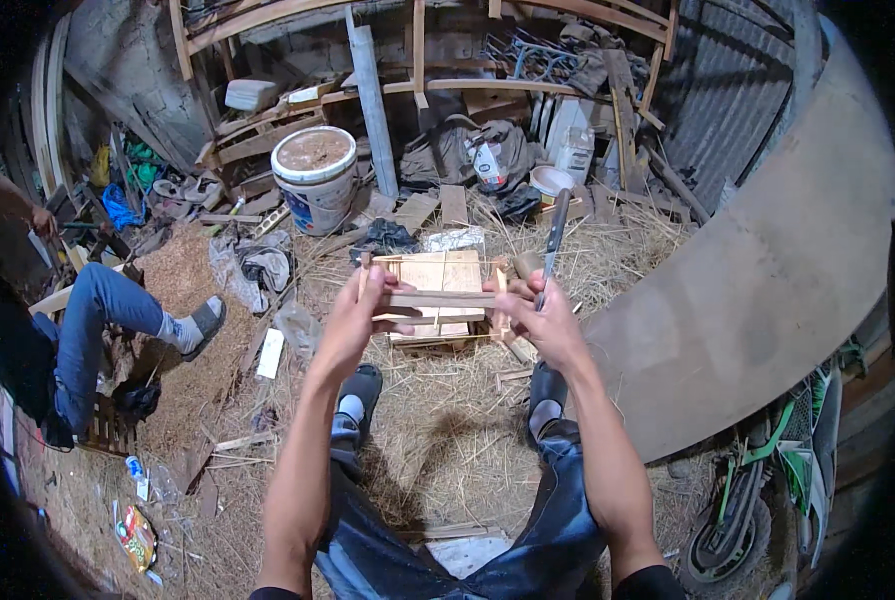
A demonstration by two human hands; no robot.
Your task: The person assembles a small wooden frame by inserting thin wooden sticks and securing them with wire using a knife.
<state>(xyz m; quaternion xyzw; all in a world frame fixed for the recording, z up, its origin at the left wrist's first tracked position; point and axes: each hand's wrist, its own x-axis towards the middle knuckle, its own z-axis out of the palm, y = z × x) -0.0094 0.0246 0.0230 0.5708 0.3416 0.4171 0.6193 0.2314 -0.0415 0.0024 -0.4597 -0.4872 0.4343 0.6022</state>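
A small frame of thin wooden strips [437, 299] spans the gap between my two hands, held level above the straw. My left hand [343, 325] is closed round its left end, with the thumb on top. At the right end, the fingers of my right hand [547, 325] press against the frame. That same hand grips a knife [557, 230], which points up and away from me. Beneath the frame lies a pale wooden board [462, 275] on the ground, partly covered by the strips and my fingers.
A white bucket [315, 180] stands beyond my left hand. A large curved sheet [747, 270] leans on the right, above a green motorbike [767, 470]. To the left, another person's leg [117, 310] rests by a sawdust heap [182, 350]. Scrap wood lines the back.
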